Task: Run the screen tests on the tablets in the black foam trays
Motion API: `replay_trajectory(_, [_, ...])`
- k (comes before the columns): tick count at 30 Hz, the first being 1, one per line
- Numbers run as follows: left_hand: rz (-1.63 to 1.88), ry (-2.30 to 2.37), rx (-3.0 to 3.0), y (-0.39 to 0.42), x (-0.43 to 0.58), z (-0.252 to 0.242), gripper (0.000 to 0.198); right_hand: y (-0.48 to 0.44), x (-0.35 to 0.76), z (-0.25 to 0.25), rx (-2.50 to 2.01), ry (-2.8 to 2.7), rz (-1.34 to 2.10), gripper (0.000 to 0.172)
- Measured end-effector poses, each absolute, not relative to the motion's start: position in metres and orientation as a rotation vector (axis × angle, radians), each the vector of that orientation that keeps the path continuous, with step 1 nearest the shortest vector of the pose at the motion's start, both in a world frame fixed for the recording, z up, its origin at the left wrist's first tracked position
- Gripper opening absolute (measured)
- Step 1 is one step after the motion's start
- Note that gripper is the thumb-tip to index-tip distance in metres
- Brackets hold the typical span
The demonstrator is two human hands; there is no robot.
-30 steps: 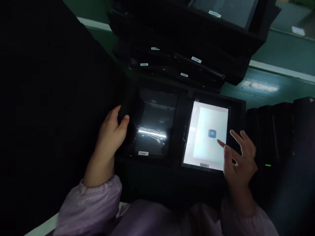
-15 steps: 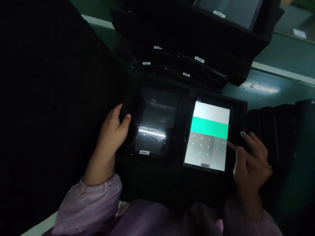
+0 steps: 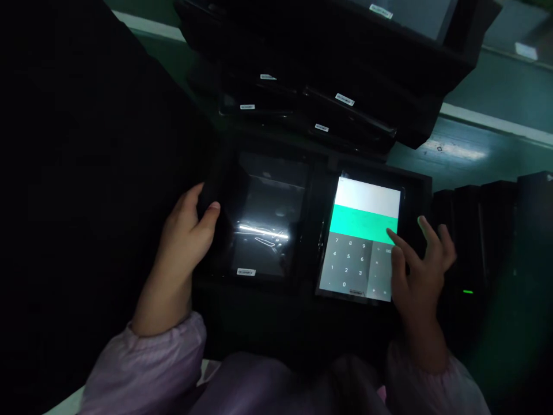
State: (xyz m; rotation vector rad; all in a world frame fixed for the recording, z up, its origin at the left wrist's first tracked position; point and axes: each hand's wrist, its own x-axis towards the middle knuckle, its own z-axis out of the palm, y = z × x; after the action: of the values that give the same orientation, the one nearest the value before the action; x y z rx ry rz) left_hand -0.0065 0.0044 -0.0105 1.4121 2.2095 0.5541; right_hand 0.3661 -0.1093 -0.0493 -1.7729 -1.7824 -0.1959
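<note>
Two tablets lie side by side in a black tray (image 3: 317,167). The left tablet (image 3: 263,225) is dark and reflects a streak of light. My left hand (image 3: 185,233) grips its left edge, thumb on the bezel. The right tablet (image 3: 360,239) is lit and shows a white field, a green band and a grey number keypad. My right hand (image 3: 417,271) hovers over its right edge with fingers spread, the index fingertip at the keypad's upper right corner.
Stacked black trays with several more dark tablets (image 3: 328,109) rise just behind. A row of upright black items (image 3: 488,230) stands to the right, with a small green light (image 3: 468,291). A green surface with a pale stripe (image 3: 492,124) runs behind.
The right tablet's screen went from a white page with a blue icon to the calculator keypad. My right hand pulled back off to the right, then returned to the screen's right side.
</note>
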Motion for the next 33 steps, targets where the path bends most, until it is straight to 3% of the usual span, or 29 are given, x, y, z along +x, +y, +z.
replay_trajectory(18, [0.511,2.228,1.383,0.007,0.004,0.000,0.065,-0.107,0.374,-0.062,-1.791,-1.805,-0.155,0.031])
replay_trajectory(23, [0.514,2.240,1.413,0.008,-0.001,-0.006,0.072,-0.111,0.365,-0.053,-1.798,-1.731,-0.091,0.041])
replay_trajectory(28, [0.538,2.224,1.449,0.008,-0.004,-0.011,0.075,-0.118,0.337,-0.041,-1.622,-1.934,0.058,0.031])
replay_trajectory(33, [0.527,2.205,1.479,0.008,-0.004,-0.012,0.070,-0.114,0.321,-0.043,-1.617,-1.928,0.058,0.032])
